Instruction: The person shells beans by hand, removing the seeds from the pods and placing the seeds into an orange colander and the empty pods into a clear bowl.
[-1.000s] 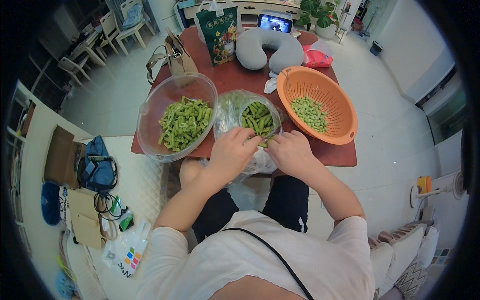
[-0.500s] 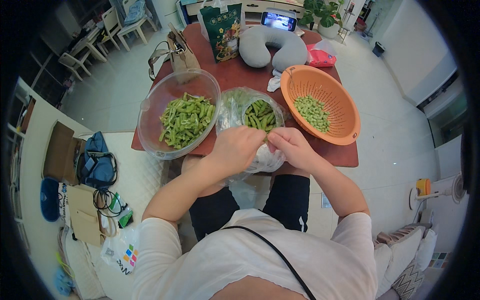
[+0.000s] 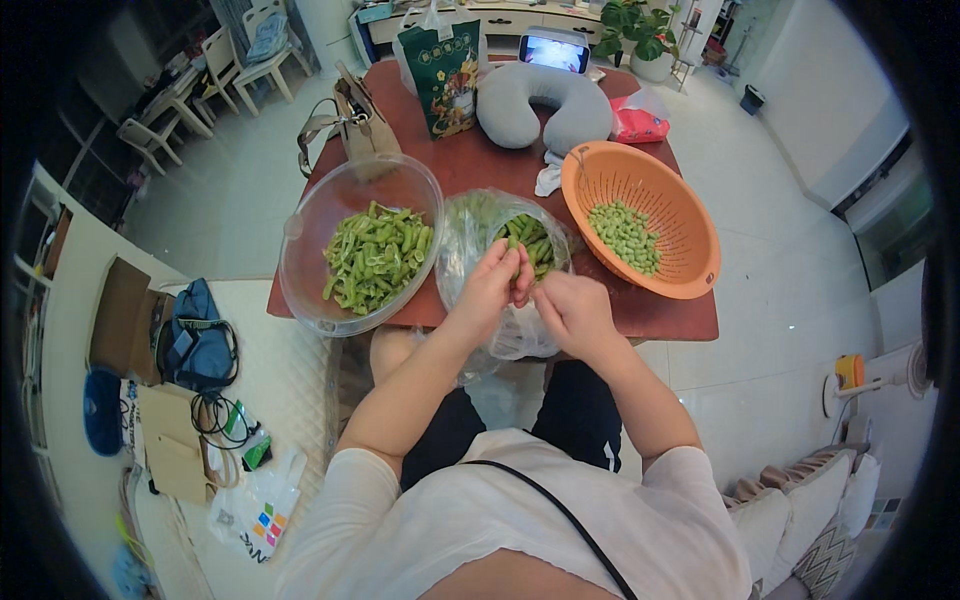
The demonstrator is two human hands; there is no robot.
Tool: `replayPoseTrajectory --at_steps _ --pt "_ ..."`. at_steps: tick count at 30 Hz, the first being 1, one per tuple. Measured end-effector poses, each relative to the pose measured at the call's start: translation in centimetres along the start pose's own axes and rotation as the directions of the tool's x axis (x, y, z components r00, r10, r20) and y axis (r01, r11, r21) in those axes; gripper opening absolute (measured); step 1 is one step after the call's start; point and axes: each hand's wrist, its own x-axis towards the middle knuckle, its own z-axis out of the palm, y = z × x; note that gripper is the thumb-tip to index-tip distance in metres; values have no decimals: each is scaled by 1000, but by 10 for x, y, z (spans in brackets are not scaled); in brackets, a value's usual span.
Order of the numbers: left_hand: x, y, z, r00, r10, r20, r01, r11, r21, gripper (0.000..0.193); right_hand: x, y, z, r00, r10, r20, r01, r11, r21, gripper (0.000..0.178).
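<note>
Over the near part of a clear plastic bag of green bean pods, my hands are close together. My left hand is closed, with a green pod showing at its fingertips. Beside it, my right hand is curled shut; whatever its fingers hold, if anything, is hidden. To the left stands a clear plastic basin with a heap of opened pod shells. On the right, an orange colander tilts toward me and holds shelled green beans.
Farther back on the red-brown table are a beige handbag, a green gift bag, a grey neck pillow, a propped phone and a pink tissue pack. A white-covered seat with bags lies to the left.
My hands were pressed together at the fingertips. Now they are slightly apart, the left turned with a pod upright in its fingers and the right curled lower. The view has shifted slightly.
</note>
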Motion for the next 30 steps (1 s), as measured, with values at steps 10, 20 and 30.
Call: replayPoseTrajectory --at_steps 10,20,30 --pt "-5 -15 -27 988 -152 35 150 988 42 16 56 -22 -8 948 -231 -218 233 972 -16 9" --pt "-9 -20 -37 995 -44 90 21 971 238 20 115 -39 32 971 -237 -12 234 963 -131 25" --pt "-13 -21 -18 989 -44 138 -40 833 551 18 7 15 -8 900 348 262 -402 896 188 28"
